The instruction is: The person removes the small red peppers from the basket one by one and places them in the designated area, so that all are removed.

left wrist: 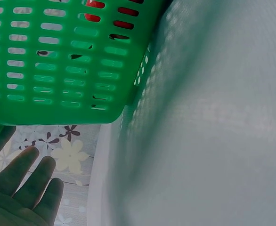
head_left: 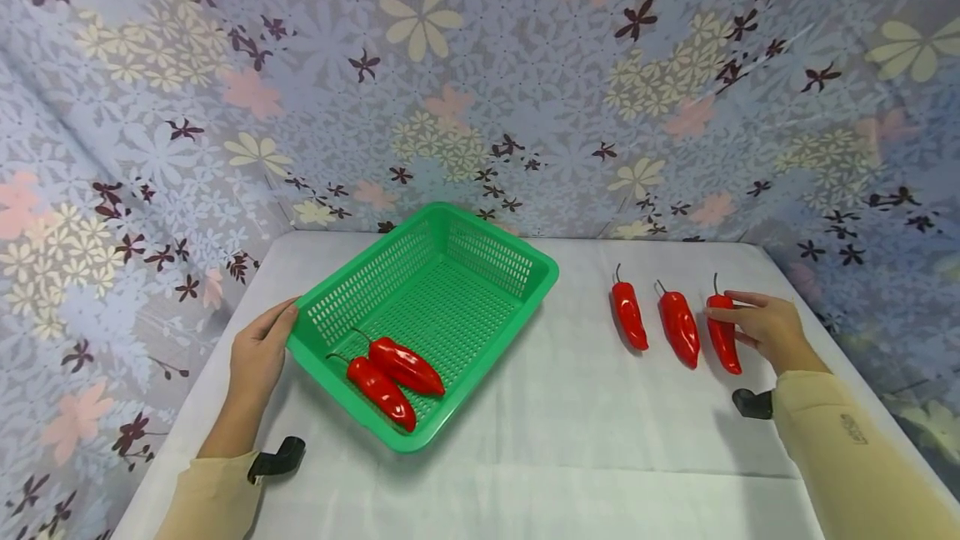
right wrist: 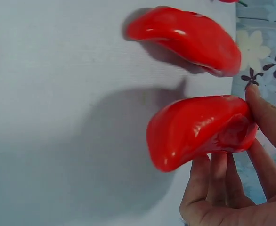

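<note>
At the table's right end, my right hand (head_left: 772, 327) pinches a red chili pepper (head_left: 723, 344) near its stem end, thumb on one side and fingers on the other. In the right wrist view this pepper (right wrist: 197, 129) casts a shadow set off from it. Two similar peppers lie beside it on the table, a middle one (head_left: 679, 328) and a left one (head_left: 628, 315). My left hand (head_left: 255, 357) holds the left corner of a green plastic basket (head_left: 450, 315) by its rim; its other fingers spread loosely below the rim. Inside the basket, two red peppers (head_left: 381, 394) lie side by side.
A white cloth (head_left: 570, 423) covers the table. Flower-patterned fabric (head_left: 480, 107) rises behind it and at both sides. A black camera mount sits at each wrist, the left one (head_left: 277, 458) close to the tabletop.
</note>
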Demonstrator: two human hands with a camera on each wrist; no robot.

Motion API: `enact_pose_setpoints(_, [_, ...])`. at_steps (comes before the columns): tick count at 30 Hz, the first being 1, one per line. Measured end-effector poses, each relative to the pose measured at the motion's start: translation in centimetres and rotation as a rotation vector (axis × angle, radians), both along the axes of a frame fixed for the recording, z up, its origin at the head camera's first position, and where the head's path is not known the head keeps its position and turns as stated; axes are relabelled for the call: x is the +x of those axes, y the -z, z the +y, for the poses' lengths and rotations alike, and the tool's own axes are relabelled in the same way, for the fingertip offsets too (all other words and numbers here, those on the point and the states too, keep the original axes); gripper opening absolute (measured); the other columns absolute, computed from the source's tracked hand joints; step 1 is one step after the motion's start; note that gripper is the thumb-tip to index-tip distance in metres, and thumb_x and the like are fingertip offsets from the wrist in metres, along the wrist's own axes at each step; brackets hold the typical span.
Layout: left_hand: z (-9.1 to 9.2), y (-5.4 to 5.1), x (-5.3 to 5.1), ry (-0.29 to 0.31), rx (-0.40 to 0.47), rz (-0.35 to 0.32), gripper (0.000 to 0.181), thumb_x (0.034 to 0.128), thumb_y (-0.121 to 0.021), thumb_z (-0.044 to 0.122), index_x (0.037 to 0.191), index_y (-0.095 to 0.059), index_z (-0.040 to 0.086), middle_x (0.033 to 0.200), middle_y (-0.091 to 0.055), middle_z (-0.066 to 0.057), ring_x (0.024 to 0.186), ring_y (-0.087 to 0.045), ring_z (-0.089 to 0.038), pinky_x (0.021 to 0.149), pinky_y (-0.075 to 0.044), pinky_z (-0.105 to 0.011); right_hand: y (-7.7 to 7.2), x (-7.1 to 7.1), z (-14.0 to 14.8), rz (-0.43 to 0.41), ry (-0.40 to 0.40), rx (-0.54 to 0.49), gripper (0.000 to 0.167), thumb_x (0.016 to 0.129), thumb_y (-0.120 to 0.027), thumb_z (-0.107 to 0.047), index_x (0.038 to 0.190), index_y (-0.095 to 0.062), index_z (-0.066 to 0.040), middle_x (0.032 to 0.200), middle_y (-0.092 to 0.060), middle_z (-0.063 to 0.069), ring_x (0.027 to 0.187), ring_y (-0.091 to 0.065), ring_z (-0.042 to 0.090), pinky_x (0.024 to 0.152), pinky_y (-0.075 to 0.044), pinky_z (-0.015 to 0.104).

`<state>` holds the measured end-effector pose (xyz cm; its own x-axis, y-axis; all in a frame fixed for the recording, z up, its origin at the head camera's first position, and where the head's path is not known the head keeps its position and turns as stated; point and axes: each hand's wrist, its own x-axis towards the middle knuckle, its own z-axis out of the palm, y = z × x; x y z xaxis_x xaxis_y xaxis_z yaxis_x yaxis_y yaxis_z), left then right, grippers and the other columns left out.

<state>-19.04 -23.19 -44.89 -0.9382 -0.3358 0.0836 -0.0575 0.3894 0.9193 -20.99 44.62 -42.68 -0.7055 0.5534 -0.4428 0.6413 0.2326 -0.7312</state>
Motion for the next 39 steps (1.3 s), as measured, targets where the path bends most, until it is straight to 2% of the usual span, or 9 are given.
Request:
enact_pose_setpoints(6, [-0.1,0.1,0.0,0.000,-0.004,-0.001,0.058,0.0981,-0.057,0.056,0.134,-0.067,0.011,0.138,-0.061,-0.008,0.136,-0.048,-0.025,0.111,-0.034,-0.050,0.7,0.2,0.3,-0.034,-0.007,0.026,0.077,0.095,-0.073,-0.022,0.158,-0.031,-0.008,0.159,-0.024,0.029,0.139,-0.034,0.045,0.106,-0.042,0.053])
enact_pose_setpoints(14, [0.1,0.2,-0.2,0.006,0.000,0.004,0.056,0.0991,-0.058,0.053,0.133,-0.067,0.009,0.137,-0.062,-0.010,0.135,-0.048,-0.026,0.111,-0.035,-0.050,0.9,0.7,0.1,-0.106,-0.088,0.111,0.079,0.094,-0.073,-0.026,0.157,-0.030,-0.004,0.156,-0.023,0.034,0.135,-0.033,0.050,0.105,-0.041,0.057])
enact_pose_setpoints(26, [0.1,0.3,-0.2,0.021,-0.023,0.029,0.057,0.0993,-0.057,0.054,0.132,-0.068,0.009,0.135,-0.063,-0.010,0.133,-0.050,-0.025,0.110,-0.037,-0.050,1.3,0.9,-0.9,-0.099,-0.116,0.211,0.079,0.096,-0.070,-0.027,0.158,-0.027,-0.006,0.156,-0.023,0.035,0.142,-0.023,0.054,0.104,-0.038,0.064])
enact_pose_setpoints(33, [0.0,0.3,-0.2,0.008,-0.017,0.023,0.056,0.0990,-0.057,0.054,0.132,-0.068,0.010,0.134,-0.064,-0.009,0.133,-0.051,-0.024,0.109,-0.038,-0.049,0.7,0.8,-0.6,-0.076,-0.148,0.225,0.082,0.096,-0.070,-0.033,0.159,-0.024,-0.005,0.155,-0.027,0.034,0.140,-0.028,0.053,0.104,-0.037,0.066])
enact_pose_setpoints(39, [-0.1,0.3,-0.2,0.001,-0.010,0.028,0.056,0.0990,-0.058,0.053,0.131,-0.069,0.009,0.134,-0.064,-0.009,0.132,-0.052,-0.024,0.109,-0.038,-0.049,0.0,0.4,-0.7,-0.023,-0.127,0.258,0.099,0.092,-0.072,-0.045,0.162,-0.009,-0.011,0.161,-0.010,0.031,0.145,-0.016,0.053,0.103,-0.032,0.071])
